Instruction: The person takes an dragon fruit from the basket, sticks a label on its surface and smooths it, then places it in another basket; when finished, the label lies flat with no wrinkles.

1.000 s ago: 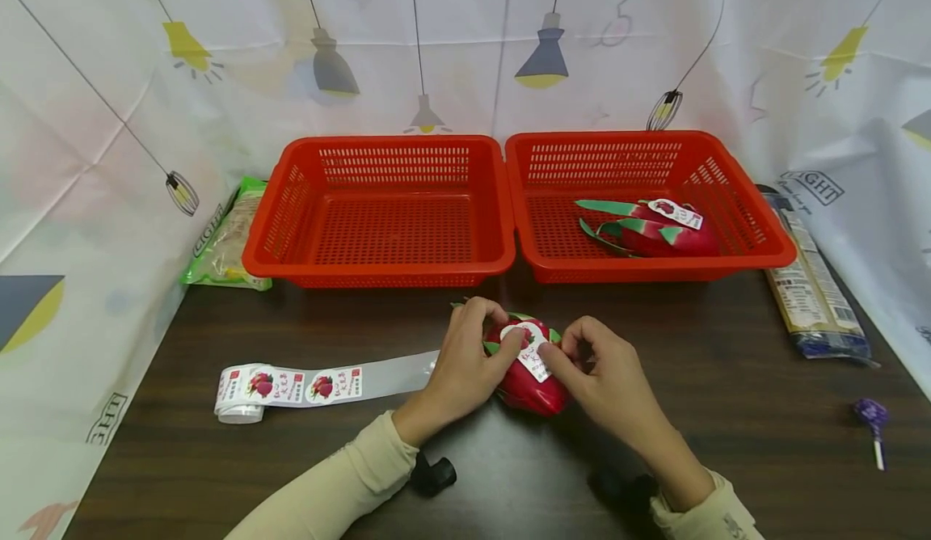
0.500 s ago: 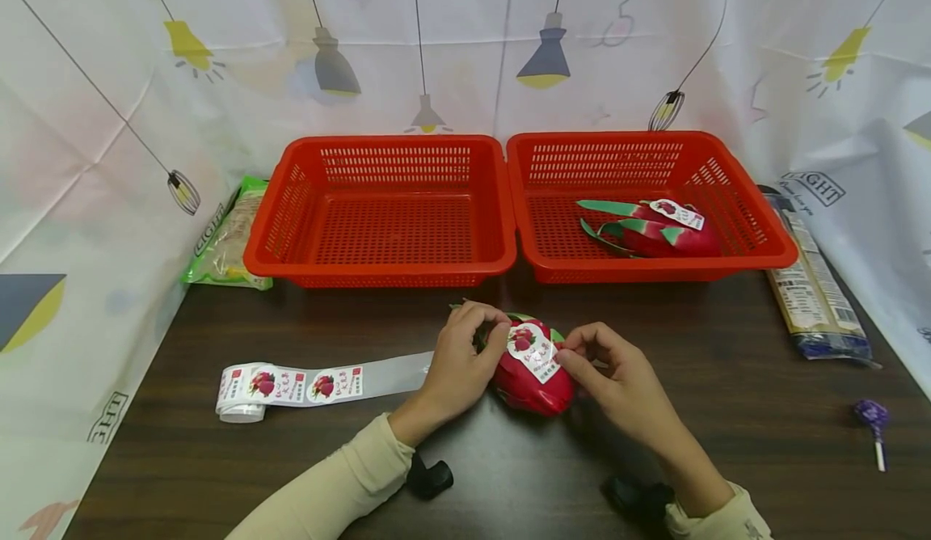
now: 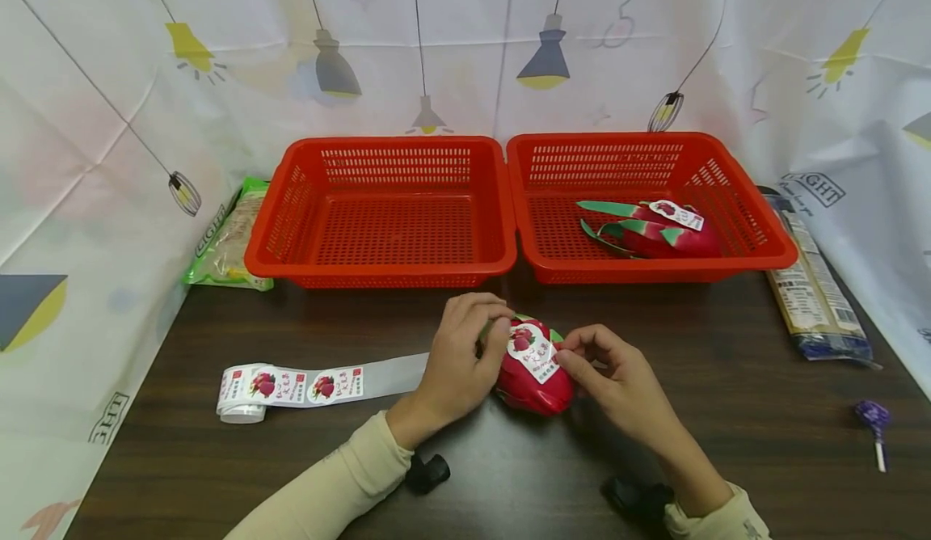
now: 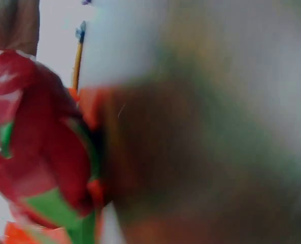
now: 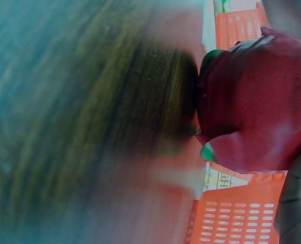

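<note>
A dragon fruit with green-tipped scales, perhaps artificial, lies on the dark wooden table between my hands. On its upper face is a white label with a printed fruit picture. My left hand curves over the fruit's left side, thumb against it; some fingertips are hidden behind it. On the right side, my right hand pinches a red edge of the fruit near the label with thumb and forefinger. The left wrist view has the red skin close up; the right wrist view shows its underside.
A label roll trails its backing strip toward my left hand. Behind stand two red baskets; the right basket holds a labelled dragon fruit, and the left basket is beside it. Bagged goods and a lollipop lie right.
My left thumb has left the label and drawn back to the fruit's left side. My right thumb has moved off the label to the fruit's right edge. The label lies uncovered.
</note>
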`<state>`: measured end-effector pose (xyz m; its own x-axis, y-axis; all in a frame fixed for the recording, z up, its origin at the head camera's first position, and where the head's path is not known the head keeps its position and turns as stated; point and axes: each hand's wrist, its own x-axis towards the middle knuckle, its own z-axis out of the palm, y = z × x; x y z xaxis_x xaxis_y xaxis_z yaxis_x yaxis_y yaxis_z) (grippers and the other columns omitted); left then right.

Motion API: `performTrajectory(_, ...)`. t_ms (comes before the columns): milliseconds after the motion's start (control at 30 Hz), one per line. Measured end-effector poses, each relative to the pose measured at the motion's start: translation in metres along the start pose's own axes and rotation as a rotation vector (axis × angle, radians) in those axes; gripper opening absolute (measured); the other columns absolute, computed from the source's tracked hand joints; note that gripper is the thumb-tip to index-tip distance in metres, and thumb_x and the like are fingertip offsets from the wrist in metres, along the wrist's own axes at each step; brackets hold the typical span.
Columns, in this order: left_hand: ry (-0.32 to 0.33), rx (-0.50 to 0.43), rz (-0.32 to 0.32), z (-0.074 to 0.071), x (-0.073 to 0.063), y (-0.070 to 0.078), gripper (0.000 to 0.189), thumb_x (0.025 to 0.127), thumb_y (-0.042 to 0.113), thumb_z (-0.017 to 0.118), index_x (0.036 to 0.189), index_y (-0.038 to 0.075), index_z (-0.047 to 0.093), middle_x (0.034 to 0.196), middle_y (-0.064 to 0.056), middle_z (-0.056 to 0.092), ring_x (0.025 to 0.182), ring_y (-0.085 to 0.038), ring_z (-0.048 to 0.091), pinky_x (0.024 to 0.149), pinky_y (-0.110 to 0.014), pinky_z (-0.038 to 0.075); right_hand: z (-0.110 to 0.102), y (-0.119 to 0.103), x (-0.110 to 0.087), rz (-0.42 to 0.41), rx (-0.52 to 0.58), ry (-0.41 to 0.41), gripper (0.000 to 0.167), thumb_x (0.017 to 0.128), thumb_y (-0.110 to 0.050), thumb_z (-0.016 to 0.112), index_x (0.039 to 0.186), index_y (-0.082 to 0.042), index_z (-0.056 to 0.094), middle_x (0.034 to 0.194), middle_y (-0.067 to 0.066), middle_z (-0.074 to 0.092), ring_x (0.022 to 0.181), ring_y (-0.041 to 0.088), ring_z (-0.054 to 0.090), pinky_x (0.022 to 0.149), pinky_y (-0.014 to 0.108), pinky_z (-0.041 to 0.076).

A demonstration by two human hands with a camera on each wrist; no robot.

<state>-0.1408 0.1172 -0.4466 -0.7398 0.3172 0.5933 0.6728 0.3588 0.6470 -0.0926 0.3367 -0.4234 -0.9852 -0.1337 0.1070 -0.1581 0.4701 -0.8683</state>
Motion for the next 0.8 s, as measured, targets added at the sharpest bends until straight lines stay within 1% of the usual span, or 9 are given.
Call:
performTrajectory(67, -0.11, 0.154, 0.124, -0.002, 0.003, 0.006, 0.05, 0.1, 0.042, 0.06, 0.135, 0.006, 0.06, 0.145, -0.01, 0.055, 0.14, -0.026, 0.046, 0.114, -0.042, 0.043, -0.001, 0.001, 0.0, -0.012, 0.005, 0.001, 0.012, 0.098, -0.011, 0.067, 0.108, -0.005, 0.062, 0.092, 0.007, 0.061, 0.068, 0.013, 0.06, 0.06, 0.027, 0.056)
performTrajectory(133, -0.28, 0.282, 0.189, -0.002, 0.006, 0.011, 0.085, 0.092, 0.06, 0.065, 0.152, 0.005, 0.042, 0.163, -0.012, 0.037, 0.154, -0.03, 0.029, 0.125, -0.048, 0.03, -0.002, 0.002, 0.0, -0.028, 0.009, 0.004, 0.011, 0.099, -0.009, 0.066, 0.108, -0.005, 0.062, 0.092, 0.006, 0.061, 0.067, 0.013, 0.061, 0.06, 0.027, 0.057)
performTrajectory(233, -0.523, 0.42, 0.186, -0.001, 0.008, 0.016, 0.124, 0.076, 0.08, 0.067, 0.162, 0.005, 0.018, 0.173, -0.011, 0.01, 0.161, -0.033, 0.007, 0.129, -0.049, 0.019, -0.003, 0.004, 0.0, -0.045, 0.006, 0.005, 0.011, 0.099, -0.008, 0.066, 0.108, -0.004, 0.062, 0.093, 0.005, 0.061, 0.067, 0.012, 0.061, 0.06, 0.027, 0.056)
performTrajectory(300, -0.616, 0.475, 0.155, 0.001, 0.008, 0.017, 0.133, 0.07, 0.084, 0.069, 0.163, 0.006, 0.013, 0.173, -0.012, 0.004, 0.161, -0.033, 0.004, 0.13, -0.048, 0.016, -0.003, 0.004, 0.0, -0.051, 0.004, 0.003, 0.01, 0.099, -0.008, 0.065, 0.108, -0.004, 0.062, 0.093, 0.005, 0.061, 0.067, 0.012, 0.06, 0.059, 0.027, 0.056)
performTrajectory(333, -0.641, 0.491, 0.143, 0.001, 0.008, 0.017, 0.135, 0.069, 0.085, 0.07, 0.163, 0.006, 0.013, 0.173, -0.012, 0.004, 0.161, -0.033, 0.005, 0.13, -0.047, 0.016, -0.003, 0.004, 0.0, -0.053, 0.0, 0.003, 0.01, 0.099, -0.008, 0.065, 0.108, -0.004, 0.062, 0.094, 0.004, 0.062, 0.067, 0.011, 0.06, 0.059, 0.027, 0.056)
performTrajectory(433, -0.647, 0.51, 0.142, 0.004, 0.008, 0.016, 0.136, 0.066, 0.083, 0.074, 0.162, 0.006, 0.018, 0.172, -0.014, 0.011, 0.16, -0.034, 0.014, 0.129, -0.046, 0.019, -0.004, 0.004, 0.0, -0.051, -0.001, 0.005, 0.01, 0.099, -0.008, 0.066, 0.108, -0.004, 0.062, 0.096, 0.004, 0.063, 0.069, 0.011, 0.061, 0.06, 0.027, 0.057)
performTrajectory(633, -0.572, 0.552, 0.213, 0.009, 0.009, 0.014, 0.128, 0.065, 0.083, 0.074, 0.157, 0.006, 0.03, 0.165, -0.016, 0.032, 0.151, -0.035, 0.035, 0.125, -0.048, 0.03, -0.008, 0.004, 0.0, -0.032, 0.014, -0.001, 0.012, 0.1, -0.01, 0.065, 0.109, -0.004, 0.062, 0.098, 0.007, 0.061, 0.07, 0.013, 0.062, 0.061, 0.027, 0.057)
performTrajectory(733, -0.555, 0.563, 0.224, 0.012, 0.01, 0.015, 0.125, 0.065, 0.084, 0.074, 0.155, 0.007, 0.034, 0.161, -0.015, 0.038, 0.148, -0.035, 0.039, 0.123, -0.049, 0.033, -0.013, 0.006, -0.002, -0.025, 0.052, -0.002, 0.018, 0.1, -0.01, 0.064, 0.117, -0.003, 0.061, 0.098, 0.006, 0.06, 0.071, 0.015, 0.063, 0.062, 0.028, 0.058)
performTrajectory(800, -0.558, 0.565, 0.226, 0.013, 0.011, 0.015, 0.123, 0.066, 0.084, 0.073, 0.154, 0.008, 0.035, 0.159, -0.013, 0.04, 0.147, -0.035, 0.04, 0.123, -0.049, 0.034, -0.022, 0.009, -0.004, -0.005, 0.11, 0.039, 0.024, 0.101, -0.009, 0.062, 0.124, -0.002, 0.058, 0.098, 0.003, 0.06, 0.072, 0.014, 0.063, 0.063, 0.028, 0.059)
